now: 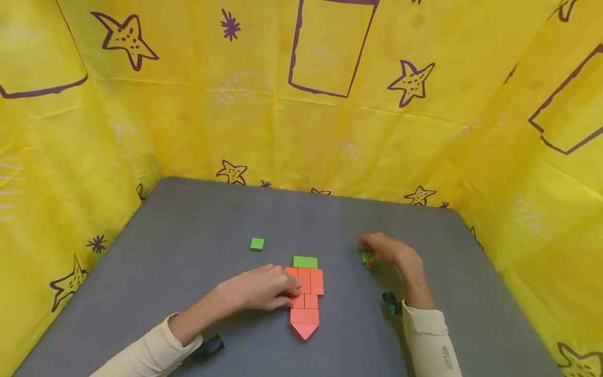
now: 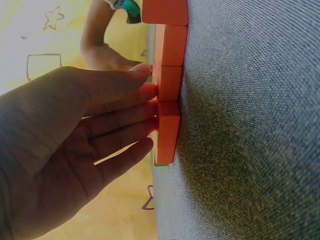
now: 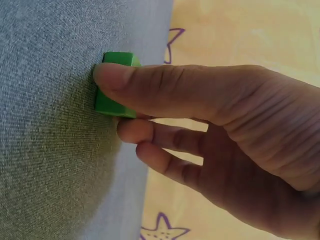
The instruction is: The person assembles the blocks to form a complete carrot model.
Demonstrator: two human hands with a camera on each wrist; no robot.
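Observation:
Orange blocks [image 1: 317,283] lie flat and joined on the grey surface, ending in a triangular block [image 1: 304,330] at the near end. A long green block [image 1: 305,262] sits against their far end. My left hand [image 1: 259,288] rests its fingertips on the left side of the orange group, fingers fairly straight in the left wrist view, where the side of an orange block [image 2: 169,132] shows. To the right, my right hand [image 1: 388,250] pinches a small green block [image 3: 114,104] between thumb and fingers, close to the surface. The thumb covers part of it.
Another small green block [image 1: 257,244] lies at the back, left of the group. The grey padded surface [image 1: 202,220] is enclosed by a yellow curtain [image 1: 254,125] with purple starfish drawings. Dark straps [image 1: 391,303] show near both wrists.

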